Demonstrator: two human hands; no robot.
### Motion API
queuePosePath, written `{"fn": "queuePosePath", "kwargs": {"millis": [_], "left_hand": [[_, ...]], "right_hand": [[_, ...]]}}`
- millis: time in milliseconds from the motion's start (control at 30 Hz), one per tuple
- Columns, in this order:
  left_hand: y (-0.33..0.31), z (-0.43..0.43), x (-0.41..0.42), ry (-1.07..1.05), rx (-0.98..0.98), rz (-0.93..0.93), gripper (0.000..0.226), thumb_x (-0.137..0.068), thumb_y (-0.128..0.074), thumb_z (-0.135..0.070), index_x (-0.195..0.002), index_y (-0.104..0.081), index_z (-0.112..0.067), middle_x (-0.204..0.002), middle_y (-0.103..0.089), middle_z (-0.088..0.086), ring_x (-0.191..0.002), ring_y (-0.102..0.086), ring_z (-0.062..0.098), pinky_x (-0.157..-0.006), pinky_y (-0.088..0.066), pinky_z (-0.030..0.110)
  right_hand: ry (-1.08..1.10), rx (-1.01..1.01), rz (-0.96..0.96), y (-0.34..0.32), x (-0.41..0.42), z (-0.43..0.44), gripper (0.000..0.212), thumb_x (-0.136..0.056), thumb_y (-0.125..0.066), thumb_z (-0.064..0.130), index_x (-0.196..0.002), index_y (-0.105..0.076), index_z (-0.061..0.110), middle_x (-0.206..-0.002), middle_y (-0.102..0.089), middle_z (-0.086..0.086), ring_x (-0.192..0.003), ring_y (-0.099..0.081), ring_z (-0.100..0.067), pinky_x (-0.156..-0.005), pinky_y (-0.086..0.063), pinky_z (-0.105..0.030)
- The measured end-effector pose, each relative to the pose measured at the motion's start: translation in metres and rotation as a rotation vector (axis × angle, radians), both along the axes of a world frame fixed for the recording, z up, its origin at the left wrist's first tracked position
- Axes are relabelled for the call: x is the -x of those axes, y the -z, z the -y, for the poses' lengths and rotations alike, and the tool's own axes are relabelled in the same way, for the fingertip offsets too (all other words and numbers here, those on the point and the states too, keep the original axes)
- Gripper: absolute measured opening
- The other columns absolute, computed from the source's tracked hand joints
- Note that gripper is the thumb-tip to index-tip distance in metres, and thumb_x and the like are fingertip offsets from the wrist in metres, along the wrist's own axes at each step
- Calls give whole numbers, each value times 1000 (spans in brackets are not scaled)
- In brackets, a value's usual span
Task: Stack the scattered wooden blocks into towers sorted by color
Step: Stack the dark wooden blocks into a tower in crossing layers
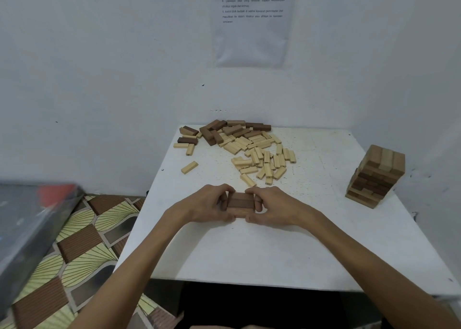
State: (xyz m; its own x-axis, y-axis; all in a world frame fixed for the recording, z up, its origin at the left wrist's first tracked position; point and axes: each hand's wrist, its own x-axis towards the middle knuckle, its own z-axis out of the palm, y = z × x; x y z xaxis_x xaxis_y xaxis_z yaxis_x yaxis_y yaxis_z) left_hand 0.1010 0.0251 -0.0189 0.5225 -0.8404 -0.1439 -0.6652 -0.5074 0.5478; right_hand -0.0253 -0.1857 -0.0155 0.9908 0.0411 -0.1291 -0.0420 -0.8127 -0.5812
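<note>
A short stack of brown blocks (240, 203) sits on the white table (262, 248) in front of me. My left hand (208, 203) grips its left end and my right hand (270, 205) grips its right end, fingers curled round the sides. Further back lies a pile of scattered blocks: pale ones (262, 159) in the middle and dark brown ones (219, 131) along the far edge. A single pale block (189, 167) lies apart at the left. At the table's right edge stands a finished tower of mid-brown blocks (375, 176).
White walls close the table in at the back and right, with a printed sheet (253, 21) taped above. A patterned floor (82, 241) and a grey box (27, 218) lie to the left. The table's near edge is just below my forearms.
</note>
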Motion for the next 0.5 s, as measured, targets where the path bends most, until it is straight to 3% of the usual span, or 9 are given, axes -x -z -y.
{"fn": "queuePosePath", "kwargs": {"millis": [200,500], "left_hand": [[-1,2,-1,-16,-20,7,70,-82,-84,-48,-140,-52,-24,-102,-59,-10,-86,-55,7,-75,-44,24],[-3,4,2,-29,-40,5,70,-81,-84,-45,-140,-54,-22,-102,-63,-7,-86,-56,8,-73,-42,20]], "right_hand": [[-39,20,-41,-7,-2,2,77,-89,-77,40,-154,-41,17,-99,-63,10,-87,-55,-3,-87,-52,-29],[-35,27,-72,-7,-5,4,80,-87,-79,40,-154,-41,18,-98,-66,9,-86,-55,-4,-81,-48,-22]]}}
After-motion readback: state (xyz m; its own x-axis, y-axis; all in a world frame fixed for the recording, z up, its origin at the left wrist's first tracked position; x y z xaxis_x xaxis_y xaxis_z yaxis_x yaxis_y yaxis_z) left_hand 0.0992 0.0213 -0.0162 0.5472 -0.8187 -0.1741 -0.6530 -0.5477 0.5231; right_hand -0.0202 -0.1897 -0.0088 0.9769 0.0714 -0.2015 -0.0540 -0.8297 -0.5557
